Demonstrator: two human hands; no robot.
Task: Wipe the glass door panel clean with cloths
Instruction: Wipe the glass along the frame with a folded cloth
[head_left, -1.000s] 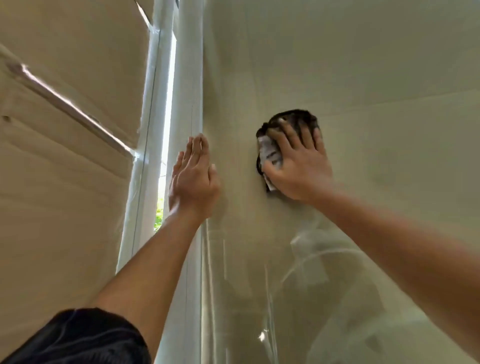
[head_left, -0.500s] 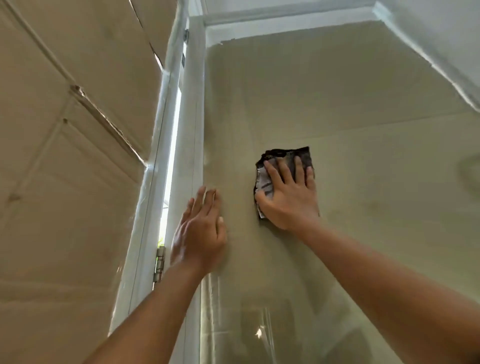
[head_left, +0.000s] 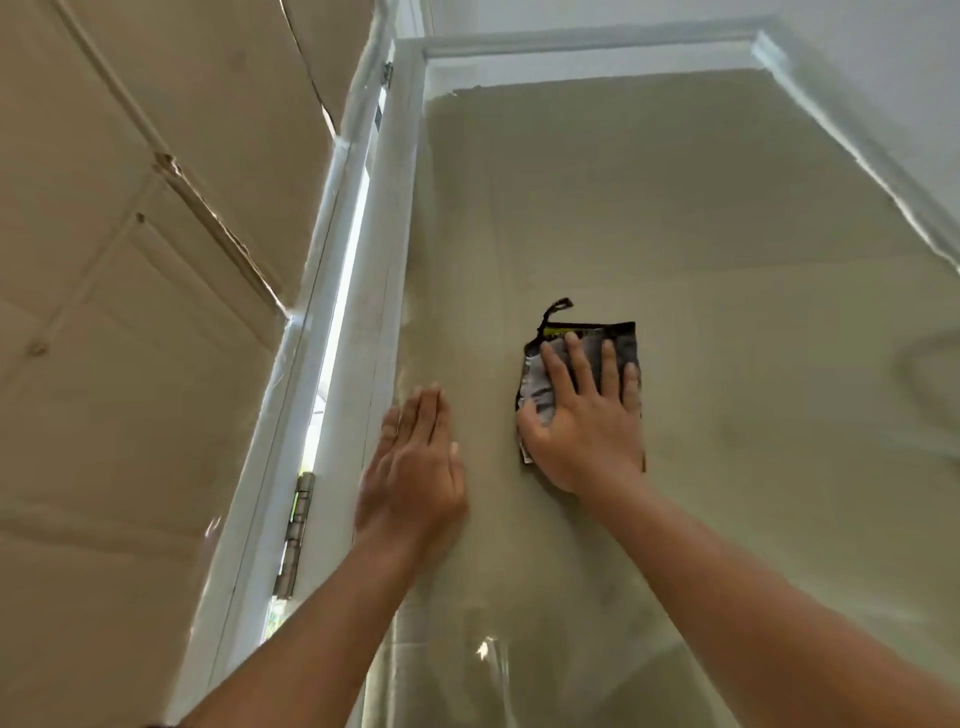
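Beige panels (head_left: 130, 364) with ragged seams fill the far left, next to the white painted door frame (head_left: 363, 291) and its dull metal hinge (head_left: 297, 525). Just beside that frame, your left hand (head_left: 415, 467) lies flat on the glossy glass door panel (head_left: 727, 364), fingers straight and together, holding nothing. Further right, your right hand (head_left: 587, 426) presses a folded grey cloth (head_left: 537, 387), dark-trimmed with a small loop, against the glass near mid-panel, fingers straight and spread over the soft fabric, not curled round it.
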